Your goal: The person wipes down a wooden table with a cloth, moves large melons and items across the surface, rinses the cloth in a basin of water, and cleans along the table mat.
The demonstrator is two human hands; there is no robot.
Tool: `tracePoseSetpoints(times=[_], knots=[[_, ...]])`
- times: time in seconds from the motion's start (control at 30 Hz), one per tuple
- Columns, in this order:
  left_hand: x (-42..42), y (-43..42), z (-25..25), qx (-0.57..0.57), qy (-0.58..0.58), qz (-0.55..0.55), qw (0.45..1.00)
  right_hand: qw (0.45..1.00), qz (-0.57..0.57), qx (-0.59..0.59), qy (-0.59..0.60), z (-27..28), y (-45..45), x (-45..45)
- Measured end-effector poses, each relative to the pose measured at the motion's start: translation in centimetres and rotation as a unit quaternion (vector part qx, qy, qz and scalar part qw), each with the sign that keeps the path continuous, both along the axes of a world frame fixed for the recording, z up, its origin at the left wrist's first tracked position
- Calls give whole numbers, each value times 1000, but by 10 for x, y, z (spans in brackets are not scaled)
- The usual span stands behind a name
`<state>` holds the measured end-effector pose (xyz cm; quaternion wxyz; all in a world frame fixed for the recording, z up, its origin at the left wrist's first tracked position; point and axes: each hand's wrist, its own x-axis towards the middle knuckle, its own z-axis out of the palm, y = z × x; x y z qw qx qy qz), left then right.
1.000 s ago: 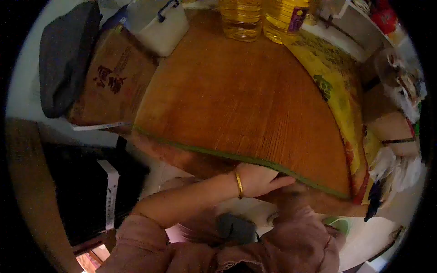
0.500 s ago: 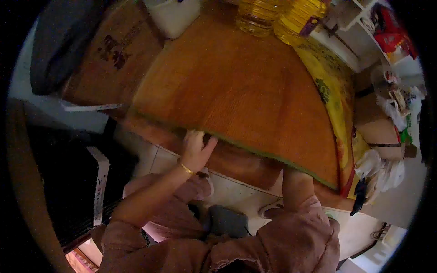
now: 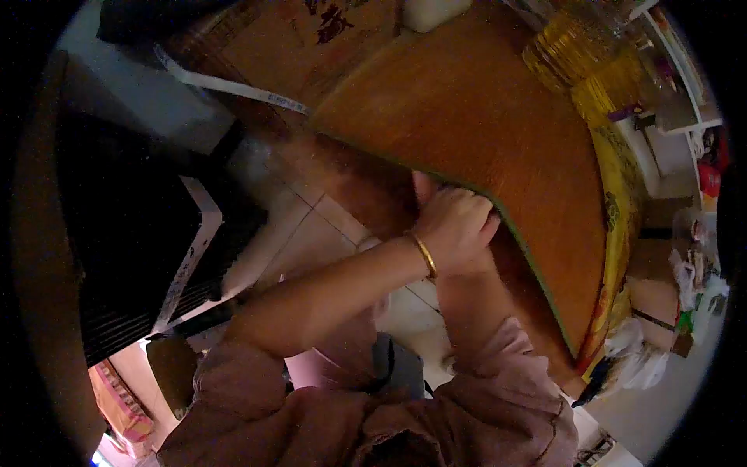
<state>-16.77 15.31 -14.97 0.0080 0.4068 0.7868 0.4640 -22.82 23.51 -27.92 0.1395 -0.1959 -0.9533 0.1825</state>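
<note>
A large orange-brown mat with a green-bound edge lies before me, its near edge bent and lifted in the middle. My left hand, wearing a gold bracelet, crosses over my right wrist. Its fingers are curled at the green edge, closed on the mat. From below, my right hand reaches toward the same edge; its fingers are mostly hidden behind my left hand and under the mat. Beneath the edge shows a dark reddish-brown surface.
Yellow oil bottles stand at the far right, beside a yellow patterned cloth. A cardboard box is at the far left. Plastic bags and cartons line the right. A black object with a white strip is on the left.
The view has turned, so the scene appears rotated. My left hand has slid right along the mat's edge and now crosses my right wrist. My right hand has come left.
</note>
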Motion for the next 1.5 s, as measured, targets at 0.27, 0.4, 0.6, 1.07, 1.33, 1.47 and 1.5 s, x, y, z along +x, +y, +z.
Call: tracePoseSetpoints(times=[0.27, 0.4, 0.6, 1.07, 1.33, 1.47, 1.5], knots=[[2, 5, 8, -71, -24, 13, 997, 925, 273, -258, -53, 39, -108, -35], [4, 6, 8, -102, -6, 25, 994, 887, 420, -184, 56, 30, -107, 15], [3, 8, 2, -111, 18, 59, 992, 869, 373, -326, -7, 26, -55, 141], [-11, -13, -17, -130, -55, 66, 988, 994, -12, -104, -33, 56, 111, 501], [-2, 16, -76, 89, -434, -36, 896, 623, -251, -642, 369, 117, 119, 563], [1, 17, -64, 280, -710, 2, 646, 466, -209, -716, 475, 93, 137, 575], [-3, 13, -64, 296, -716, 8, 633, 466, -148, -738, 466, 91, 136, 572]])
